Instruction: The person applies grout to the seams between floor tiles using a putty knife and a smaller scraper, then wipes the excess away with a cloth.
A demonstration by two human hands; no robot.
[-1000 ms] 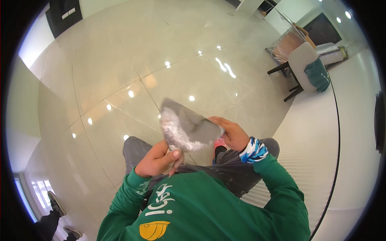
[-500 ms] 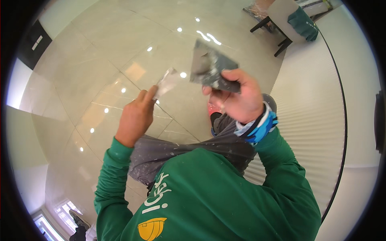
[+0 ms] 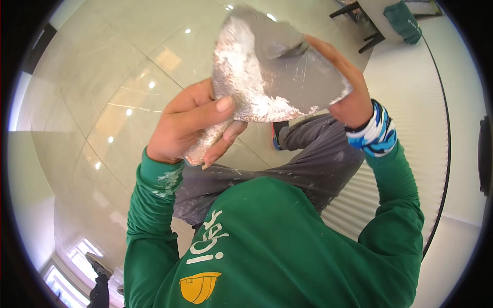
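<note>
Two-handed step, seemingly: scraper (image 3: 240, 69) held up between hands, over floor (image 3: 120, 115), grey paste (image 3: 300, 77) across blade. Left hand (image 3: 177, 126): fingers clamped on handle. Right hand (image 3: 355, 100) at blade's right edge; cannot tell if fingers grip. Next move likely calls for steady handle.

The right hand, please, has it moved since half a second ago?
Yes; judged against the chair, the right hand has moved rightward and up the picture, closer to it.
</note>
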